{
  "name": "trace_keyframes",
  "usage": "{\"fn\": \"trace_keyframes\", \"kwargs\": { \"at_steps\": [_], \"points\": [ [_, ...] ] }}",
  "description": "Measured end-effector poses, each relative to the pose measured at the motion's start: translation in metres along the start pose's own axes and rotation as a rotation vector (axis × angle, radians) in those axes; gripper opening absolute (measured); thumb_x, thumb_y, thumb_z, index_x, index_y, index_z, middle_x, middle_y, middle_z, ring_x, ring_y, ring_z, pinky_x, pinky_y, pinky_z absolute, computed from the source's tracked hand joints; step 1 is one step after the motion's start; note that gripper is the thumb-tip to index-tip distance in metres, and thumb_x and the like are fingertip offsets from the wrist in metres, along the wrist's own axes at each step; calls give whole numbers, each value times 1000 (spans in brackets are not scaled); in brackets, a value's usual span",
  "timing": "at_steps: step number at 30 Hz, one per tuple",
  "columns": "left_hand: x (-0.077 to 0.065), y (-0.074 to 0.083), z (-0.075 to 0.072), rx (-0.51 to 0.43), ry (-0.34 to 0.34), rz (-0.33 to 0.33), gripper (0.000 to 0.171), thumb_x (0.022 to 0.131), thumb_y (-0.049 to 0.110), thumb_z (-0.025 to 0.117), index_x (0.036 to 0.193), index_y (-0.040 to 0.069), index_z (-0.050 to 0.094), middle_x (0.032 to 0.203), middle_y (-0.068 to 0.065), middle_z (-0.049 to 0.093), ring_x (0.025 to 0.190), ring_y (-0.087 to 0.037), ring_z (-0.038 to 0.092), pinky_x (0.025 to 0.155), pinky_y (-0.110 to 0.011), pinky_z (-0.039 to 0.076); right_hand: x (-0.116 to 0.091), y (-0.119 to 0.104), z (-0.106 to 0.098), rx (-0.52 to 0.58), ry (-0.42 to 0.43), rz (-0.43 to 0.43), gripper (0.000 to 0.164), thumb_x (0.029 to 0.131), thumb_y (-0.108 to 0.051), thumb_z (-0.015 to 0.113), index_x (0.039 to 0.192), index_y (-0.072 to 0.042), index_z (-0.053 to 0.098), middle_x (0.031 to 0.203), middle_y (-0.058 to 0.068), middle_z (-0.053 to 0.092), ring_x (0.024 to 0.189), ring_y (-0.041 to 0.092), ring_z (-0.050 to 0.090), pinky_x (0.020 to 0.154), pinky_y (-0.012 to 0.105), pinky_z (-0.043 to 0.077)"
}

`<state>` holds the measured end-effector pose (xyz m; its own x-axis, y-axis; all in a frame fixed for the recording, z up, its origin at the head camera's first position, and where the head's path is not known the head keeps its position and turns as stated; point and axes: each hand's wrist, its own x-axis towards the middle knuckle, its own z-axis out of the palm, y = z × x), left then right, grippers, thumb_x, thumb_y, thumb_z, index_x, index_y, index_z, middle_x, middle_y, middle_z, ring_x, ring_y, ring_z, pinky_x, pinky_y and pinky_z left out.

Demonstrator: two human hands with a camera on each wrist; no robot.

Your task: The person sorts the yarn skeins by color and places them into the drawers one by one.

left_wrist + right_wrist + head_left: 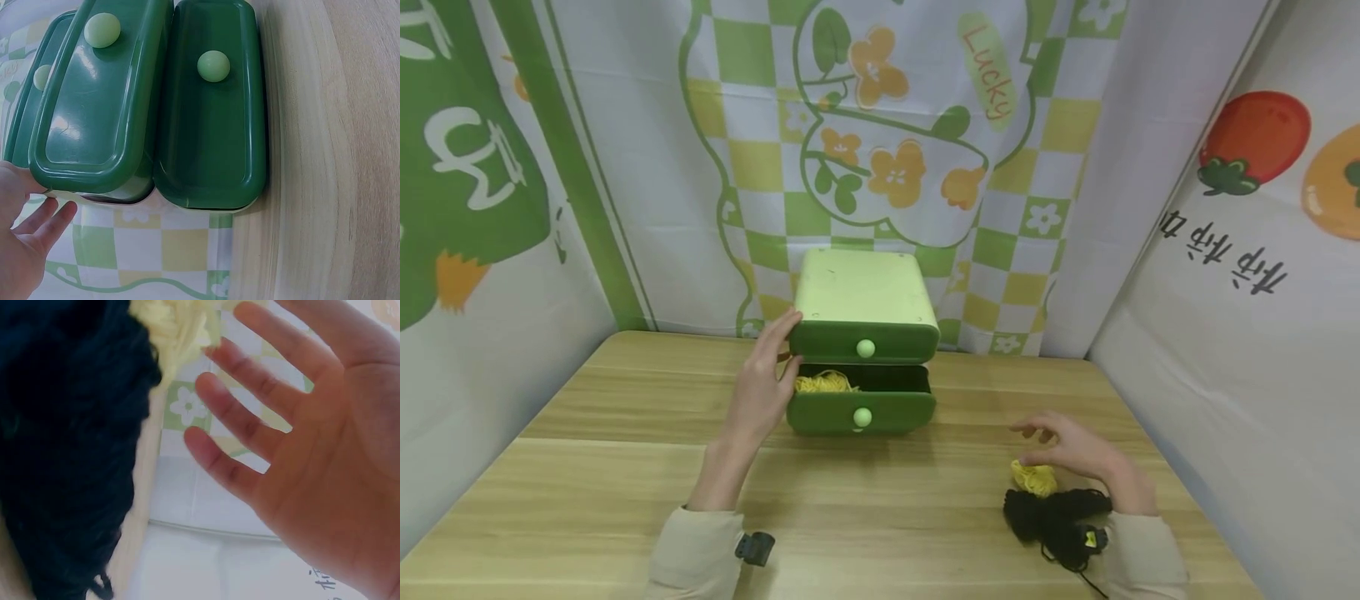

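A small cabinet with a pale green top and dark green drawers stands at the table's back. Its middle drawer is pulled out and holds yellow yarn at its left end. My left hand touches the cabinet's left side near the drawers, fingers fairly straight. On the right, my right hand hovers with loosely bent, spread fingers over a small yellow yarn bundle; whether the fingertips touch it is unclear. Beside that bundle lies a black yarn skein, close to the right wrist.
The bottom drawer is pushed in below the pulled-out one. A wooden table carries everything. Printed cloth hangs behind the cabinet, and pale printed walls stand at both sides.
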<state>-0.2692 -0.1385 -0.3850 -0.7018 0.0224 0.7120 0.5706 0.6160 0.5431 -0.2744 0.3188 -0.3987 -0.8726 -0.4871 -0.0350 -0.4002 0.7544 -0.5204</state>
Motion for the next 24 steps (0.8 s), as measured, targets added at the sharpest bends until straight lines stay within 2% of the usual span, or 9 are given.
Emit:
{"fn": "trace_keyframes", "kwargs": {
  "at_steps": [5, 9, 15, 24],
  "points": [
    [1, 0, -1, -7, 6, 14, 70, 88, -12, 64, 150, 9, 40, 156, -14, 40, 136, -35, 48, 99, -42, 57, -3, 7, -1, 47, -49, 6, 59, 83, -28, 79, 132, 0, 60, 123, 23, 63, 103, 32, 60, 82, 39, 54],
    [0, -1, 0, -1, 11, 20, 71, 87, -13, 64, 150, 9, 40, 155, -15, 40, 136, -35, 48, 100, -41, 56, -5, 13, -1, 98, -106, 39, 62, 81, -24, 81, 133, 1, 59, 122, 26, 61, 104, 34, 61, 81, 41, 56],
    [-1, -2, 0, -2, 10, 18, 71, 87, -13, 64, 150, 9, 40, 156, -15, 40, 137, -35, 47, 100, -40, 56, -6, 17, 1, 179, -182, 62, 56, 82, -19, 80, 130, 2, 61, 125, 27, 59, 106, 38, 61, 79, 35, 58],
    [-1, -2, 0, -5, -1, 9, 71, 88, -13, 63, 151, 11, 39, 157, -13, 38, 139, -34, 45, 101, -42, 56, -5, 15, 5, 203, -206, 83, 48, 82, -17, 79, 124, 2, 65, 124, 27, 60, 102, 32, 61, 76, 32, 57]
  ]
}}
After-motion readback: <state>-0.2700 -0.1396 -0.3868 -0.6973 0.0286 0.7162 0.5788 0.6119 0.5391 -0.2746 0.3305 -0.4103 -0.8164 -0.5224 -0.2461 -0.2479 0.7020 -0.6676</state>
